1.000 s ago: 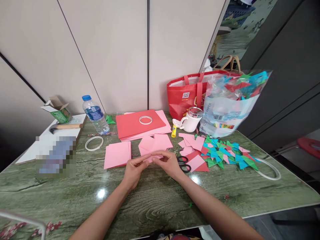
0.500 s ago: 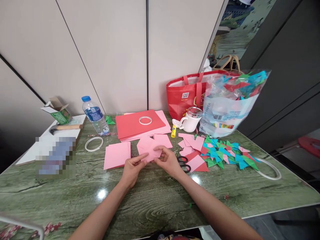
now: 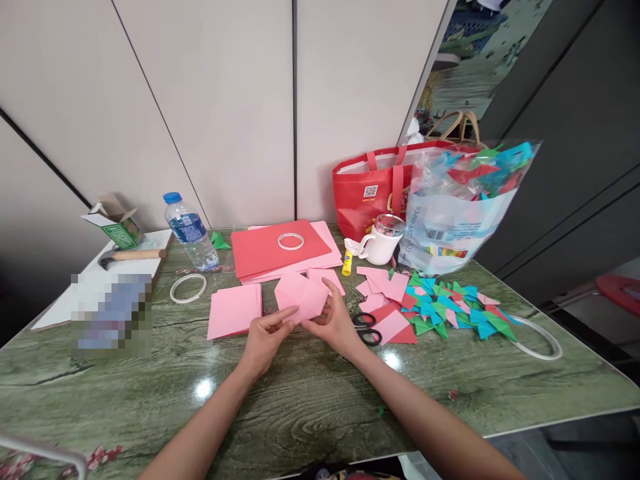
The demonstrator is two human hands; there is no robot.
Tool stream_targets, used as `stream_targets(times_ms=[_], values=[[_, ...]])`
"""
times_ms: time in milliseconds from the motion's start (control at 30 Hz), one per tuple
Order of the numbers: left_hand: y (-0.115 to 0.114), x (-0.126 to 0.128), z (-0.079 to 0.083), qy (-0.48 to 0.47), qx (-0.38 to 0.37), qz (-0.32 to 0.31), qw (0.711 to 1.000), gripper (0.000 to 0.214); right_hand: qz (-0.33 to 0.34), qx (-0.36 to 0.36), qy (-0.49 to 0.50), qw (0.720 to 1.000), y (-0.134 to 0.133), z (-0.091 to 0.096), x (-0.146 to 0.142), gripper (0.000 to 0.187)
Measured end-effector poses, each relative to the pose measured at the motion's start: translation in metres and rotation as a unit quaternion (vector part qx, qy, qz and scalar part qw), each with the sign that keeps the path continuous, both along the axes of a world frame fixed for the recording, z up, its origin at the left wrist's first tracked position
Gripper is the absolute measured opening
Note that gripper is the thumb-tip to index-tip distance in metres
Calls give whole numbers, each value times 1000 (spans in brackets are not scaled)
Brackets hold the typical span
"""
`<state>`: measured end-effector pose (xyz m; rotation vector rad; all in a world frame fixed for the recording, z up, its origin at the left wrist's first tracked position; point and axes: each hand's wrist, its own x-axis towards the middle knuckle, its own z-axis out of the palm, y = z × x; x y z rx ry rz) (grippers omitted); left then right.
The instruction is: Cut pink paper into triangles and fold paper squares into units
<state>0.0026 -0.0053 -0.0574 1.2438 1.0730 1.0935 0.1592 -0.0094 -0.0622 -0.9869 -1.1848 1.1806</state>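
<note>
A pink sheet of folded paper (image 3: 301,297) with slanted corners is held above the table between both hands. My left hand (image 3: 264,339) pinches its lower left edge between thumb and fingers. On the other side my right hand (image 3: 336,321) grips the right edge, thumb at the bottom and fingers partly behind the paper. A stack of pink paper squares (image 3: 233,311) lies just left of the held piece, and another pink piece (image 3: 327,279) lies behind it. Black-handled scissors (image 3: 369,329) rest to the right of my right hand.
Red sheets (image 3: 270,257) bear a tape roll (image 3: 291,241) at the back. Small folded coloured pieces (image 3: 450,307) are heaped at right, before a white mug (image 3: 383,243), a glue stick (image 3: 347,263) and bags. A water bottle (image 3: 190,230) and a hammer (image 3: 135,254) are at left.
The fingers of my right hand have lifted off the front of the pink paper and shifted to its right edge. My left hand keeps its pinch.
</note>
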Motion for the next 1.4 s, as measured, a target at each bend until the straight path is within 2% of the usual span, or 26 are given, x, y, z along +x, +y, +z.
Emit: stream_targets(times_ms=[133, 300, 433, 567, 700, 767, 933, 1033, 1200, 1400], values=[[-1, 1, 1, 23, 0, -20, 1000, 31, -24, -2, -7, 1000, 0, -2, -2, 90], [2, -1, 3, -12, -23, -3, 1000, 36, 18, -30, 70, 997, 4, 3, 5, 88], [4, -5, 7, -39, -43, -10, 998, 36, 51, -36, 77, 995, 6, 9, 11, 81], [8, -11, 12, -30, -44, -6, 999, 33, 45, -22, 57, 997, 11, 10, 18, 64], [13, -17, 16, 5, -36, -8, 999, 31, -8, 14, -1, 1000, 14, 7, 23, 27], [14, -18, 17, 20, -25, -10, 999, 28, -11, 21, -42, 999, 14, 6, 23, 17], [13, -17, 18, -13, -3, 15, 1000, 31, 29, 24, -96, 995, 10, 5, 20, 16], [11, -13, 18, -70, -10, 31, 997, 37, 8, 32, -99, 995, 10, 5, 19, 15], [7, -8, 16, -110, -57, -16, 992, 39, 2, 41, -91, 995, 9, 4, 18, 15], [10, -11, 15, -161, -67, -3, 985, 40, 96, 15, -77, 992, 5, 6, 16, 24]])
